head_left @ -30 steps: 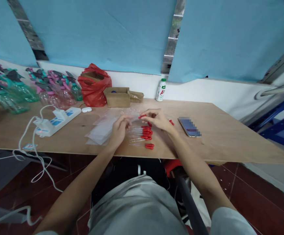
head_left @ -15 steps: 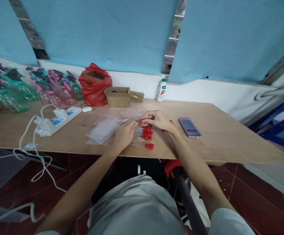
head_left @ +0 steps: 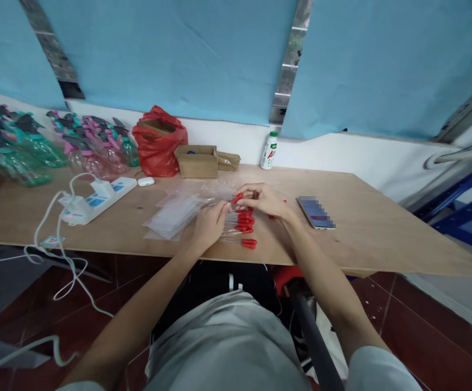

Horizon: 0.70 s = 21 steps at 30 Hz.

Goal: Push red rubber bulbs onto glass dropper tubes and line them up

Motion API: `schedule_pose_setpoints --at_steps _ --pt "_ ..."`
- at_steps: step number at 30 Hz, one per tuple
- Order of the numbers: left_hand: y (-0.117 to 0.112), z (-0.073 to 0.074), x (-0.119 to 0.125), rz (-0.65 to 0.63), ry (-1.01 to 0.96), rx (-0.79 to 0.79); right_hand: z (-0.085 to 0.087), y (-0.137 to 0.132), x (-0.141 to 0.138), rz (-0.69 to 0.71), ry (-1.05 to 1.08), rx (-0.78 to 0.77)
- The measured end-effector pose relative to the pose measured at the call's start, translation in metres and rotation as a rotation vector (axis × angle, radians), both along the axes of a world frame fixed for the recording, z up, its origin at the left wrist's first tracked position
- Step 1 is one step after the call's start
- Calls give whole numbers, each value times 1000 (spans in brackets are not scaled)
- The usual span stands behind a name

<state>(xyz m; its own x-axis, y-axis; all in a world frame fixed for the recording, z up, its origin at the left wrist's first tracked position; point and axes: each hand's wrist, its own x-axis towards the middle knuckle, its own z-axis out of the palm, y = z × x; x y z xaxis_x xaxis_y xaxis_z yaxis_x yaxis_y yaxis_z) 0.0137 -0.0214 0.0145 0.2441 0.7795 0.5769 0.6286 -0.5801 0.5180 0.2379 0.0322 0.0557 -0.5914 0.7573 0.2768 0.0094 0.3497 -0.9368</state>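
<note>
Several glass droppers with red rubber bulbs [head_left: 244, 224] lie in a row on the wooden table [head_left: 382, 228]. My right hand [head_left: 262, 200] pinches one red-bulbed dropper [head_left: 237, 198] just above the row. My left hand [head_left: 208, 222] is curled, its fingertips at the glass end of that dropper and on the edge of a small clear plastic bag [head_left: 214, 195]. A loose stack of clear bags [head_left: 173, 216] lies just left of my left hand. One more dropper [head_left: 247, 244] lies apart at the near end of the row.
A phone [head_left: 315, 212] lies right of my right hand. At the back stand a cardboard box [head_left: 197, 161], a red plastic bag [head_left: 158, 142] and a small white bottle [head_left: 269, 150]. A white power strip [head_left: 96, 200] with cables and several spray bottles [head_left: 36, 149] fill the left.
Both hands have dropped from a little above the table down to the row of droppers. My left hand slid right toward the right hand, closing on the dropper's glass end.
</note>
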Motion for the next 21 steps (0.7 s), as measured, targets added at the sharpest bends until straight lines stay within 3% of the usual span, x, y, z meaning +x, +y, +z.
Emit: schedule_pose_setpoints --at_steps 8,21 --pt "3 -4 -1 -58 12 13 5 1 8 -30 -33 90" --pt "1 -2 -3 -84 46 17 5 -5 -1 -19 -16 -31"
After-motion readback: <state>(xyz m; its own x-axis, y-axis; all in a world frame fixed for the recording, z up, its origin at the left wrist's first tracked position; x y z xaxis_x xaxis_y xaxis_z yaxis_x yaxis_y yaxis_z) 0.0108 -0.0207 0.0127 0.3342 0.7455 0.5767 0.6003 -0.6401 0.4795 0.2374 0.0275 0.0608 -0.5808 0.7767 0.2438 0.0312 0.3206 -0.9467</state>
